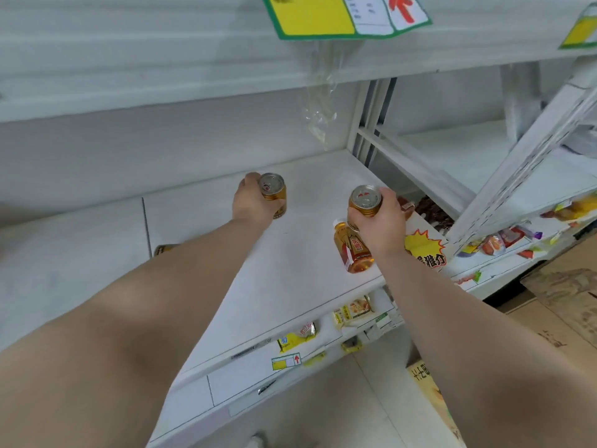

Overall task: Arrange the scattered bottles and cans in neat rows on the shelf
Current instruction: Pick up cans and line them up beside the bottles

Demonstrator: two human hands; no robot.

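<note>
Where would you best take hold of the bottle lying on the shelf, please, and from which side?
Grip the bottle round its labelled middle, from above, fingers across its width. It lies on its side, cap toward the back, so its round flank faces up. The right hand, nearest, holds a can and would probably need to set it down first.

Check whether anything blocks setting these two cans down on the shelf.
Left can, held by the left hand, has bare shelf around it. Right can, in the right hand, overlaps a bottle on the shelf in this view, so the bottle likely blocks a straight set-down there; shelf further left is bare.
</note>
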